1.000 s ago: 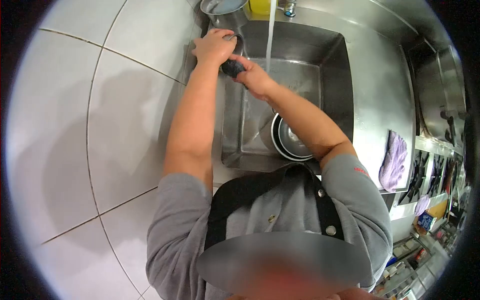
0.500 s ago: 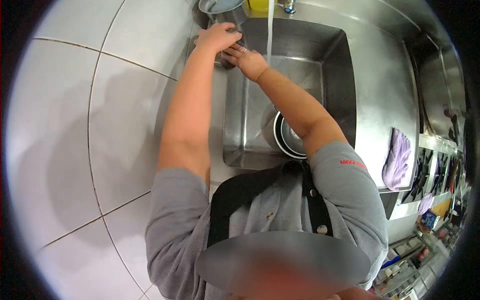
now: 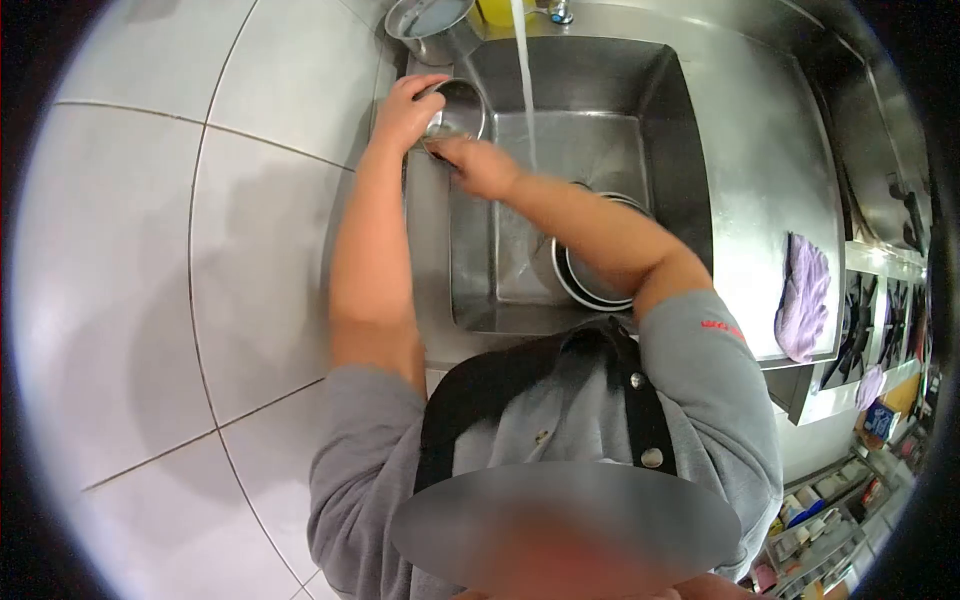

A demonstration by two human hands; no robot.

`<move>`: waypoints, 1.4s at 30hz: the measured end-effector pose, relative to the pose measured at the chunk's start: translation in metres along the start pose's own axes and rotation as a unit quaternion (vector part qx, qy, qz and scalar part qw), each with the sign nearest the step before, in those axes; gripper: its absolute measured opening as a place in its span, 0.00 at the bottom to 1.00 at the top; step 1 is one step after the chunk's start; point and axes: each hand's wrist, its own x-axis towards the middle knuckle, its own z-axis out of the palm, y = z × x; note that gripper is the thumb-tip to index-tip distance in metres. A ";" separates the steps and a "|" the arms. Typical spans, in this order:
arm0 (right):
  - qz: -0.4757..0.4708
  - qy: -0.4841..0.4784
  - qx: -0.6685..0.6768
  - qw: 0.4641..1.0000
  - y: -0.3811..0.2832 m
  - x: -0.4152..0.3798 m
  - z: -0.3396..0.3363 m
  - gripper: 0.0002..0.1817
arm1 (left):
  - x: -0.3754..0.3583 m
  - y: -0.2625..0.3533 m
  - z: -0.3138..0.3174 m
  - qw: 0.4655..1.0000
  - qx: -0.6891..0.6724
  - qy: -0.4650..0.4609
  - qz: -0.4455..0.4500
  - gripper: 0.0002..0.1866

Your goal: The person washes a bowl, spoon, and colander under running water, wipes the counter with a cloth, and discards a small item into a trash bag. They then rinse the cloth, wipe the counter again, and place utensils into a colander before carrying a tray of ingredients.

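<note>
A round metal bowl [image 3: 462, 108] is tilted over the left rim of the steel sink [image 3: 665, 150]. My left hand [image 3: 403, 112] grips its left edge, fingers curled over the rim. At the bowl's lower edge is my right hand [image 3: 478, 165], blurred by motion, with its fingers bent; whether it holds anything is hidden. Water [image 3: 523, 80] runs from above into the sink. Round pans [image 3: 570, 275] with pale rims sit at the sink's near right, partly under my right forearm.
A metal pot [image 3: 435, 35] stands at the sink's far left corner, beside a yellow container [image 3: 498, 12]. The tap knob [image 3: 561, 12] is behind the sink. On the right counter lies a purple cloth or glove [image 3: 803, 298]. Stove burners [image 3: 858, 325] are further right.
The bowl's open inside now shows between my hands. My left hand has moved slightly down and left, and my right hand has moved down. The view has shifted a little.
</note>
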 end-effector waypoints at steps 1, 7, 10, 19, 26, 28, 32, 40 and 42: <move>-0.117 -0.025 -0.130 0.984 0.036 0.006 0.005 0.26 | 0.004 0.002 0.001 0.997 0.052 -0.023 0.045 0.21; -0.164 -0.030 -0.447 0.879 0.056 0.030 -0.042 0.22 | 0.024 0.005 0.008 0.995 0.080 -0.054 -0.009 0.23; -0.049 0.018 -0.204 0.978 0.040 0.007 -0.004 0.23 | 0.023 0.015 0.014 0.992 0.122 -0.043 0.002 0.22; -0.101 -0.119 -0.340 0.927 0.044 0.020 -0.047 0.26 | 0.035 0.001 0.005 0.994 0.026 -0.100 -0.030 0.23; 0.047 -0.040 -0.188 0.980 0.020 0.013 -0.004 0.22 | 0.036 0.004 0.010 0.991 0.084 -0.080 -0.069 0.23; 0.049 0.012 0.025 0.998 0.017 0.006 -0.006 0.23 | 0.040 0.008 0.013 0.989 0.125 -0.066 -0.052 0.24; 0.025 0.084 -0.021 0.996 0.018 -0.020 -0.053 0.21 | 0.049 0.002 0.033 0.982 -0.162 -0.081 -0.057 0.21; 0.027 0.027 -0.270 0.962 0.059 -0.059 -0.088 0.14 | 0.058 -0.021 0.138 0.931 -0.325 -0.069 -0.151 0.18; 0.065 0.003 -0.300 0.952 0.058 -0.063 -0.089 0.14 | 0.070 -0.040 0.160 0.952 -0.275 -0.067 -0.117 0.17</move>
